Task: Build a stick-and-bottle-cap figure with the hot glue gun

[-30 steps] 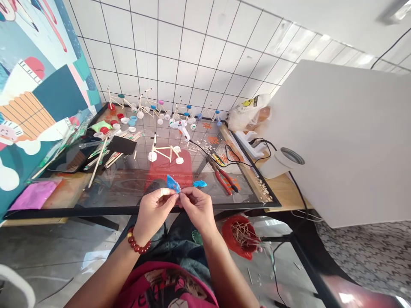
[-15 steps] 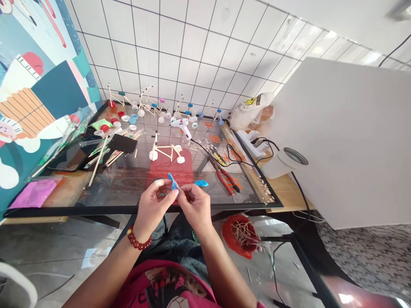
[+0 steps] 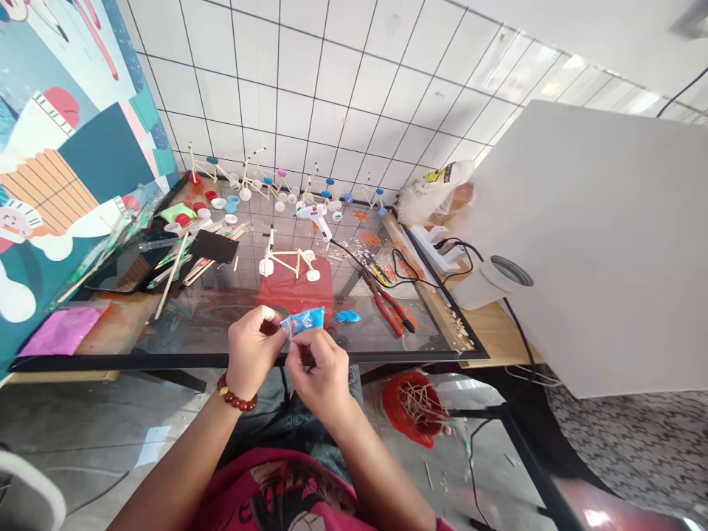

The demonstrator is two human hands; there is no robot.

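Between my fingers is a small clear plastic packet with blue clay-like stuff in it (image 3: 307, 320), held just over the table's front edge. My left hand (image 3: 253, 346) pinches the packet's left end. My right hand (image 3: 318, 369) is closed on its lower edge, fingers curled. A loose blue piece (image 3: 348, 316) lies on the glass to the right of the packet. Behind it, a small bicycle-like frame of sticks (image 3: 287, 262) with white cap wheels stands on a red mat (image 3: 299, 291).
A white glue gun (image 3: 315, 219) lies beyond the frame, its cord running right. Red-handled pliers (image 3: 390, 306) rest at right. Several stick models (image 3: 265, 184) line the wall. Sticks and a black card (image 3: 213, 246) lie left, near a pink packet (image 3: 60, 332). A red bin (image 3: 412, 405) stands below.
The blue packet has turned from edge-on to lying broadside, pointing right. My right hand has shifted left and lower, and my left hand slightly left.
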